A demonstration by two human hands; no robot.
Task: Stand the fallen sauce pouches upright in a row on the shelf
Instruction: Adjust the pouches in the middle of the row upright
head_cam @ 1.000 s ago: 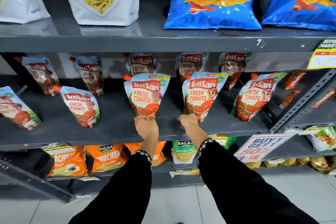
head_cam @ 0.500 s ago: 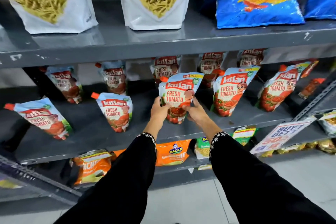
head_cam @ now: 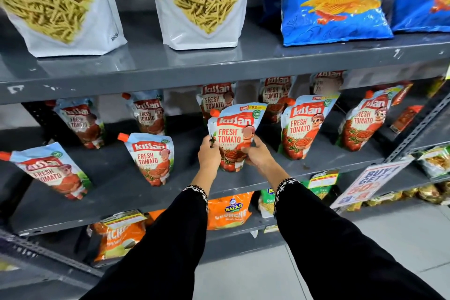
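Note:
Both hands hold one tomato sauce pouch (head_cam: pixel 234 134) upright near the front of the grey middle shelf (head_cam: pixel 117 192). My left hand (head_cam: pixel 209 154) grips its lower left side and my right hand (head_cam: pixel 255 153) grips its lower right side. Its base is hidden behind my hands. To its right stand two more pouches (head_cam: pixel 303 126) (head_cam: pixel 362 124) in the front row. Left of it, a pouch (head_cam: pixel 153 158) stands and another (head_cam: pixel 52 170) leans to the left. Several pouches (head_cam: pixel 148 112) stand along the back of the shelf.
White bags of yellow sticks (head_cam: pixel 199 2) and blue chip bags (head_cam: pixel 333 0) sit on the shelf above. Orange snack bags (head_cam: pixel 229 210) fill the shelf below. A "buy 1 get 1" sign (head_cam: pixel 367 181) hangs at the right on the shelf edge, beside a slanted metal bracket (head_cam: pixel 418 126).
My hands left two separate pouches and both closed round the left one. That pouch now sits a little further left, with a wider gap to its right neighbour. The view swung left.

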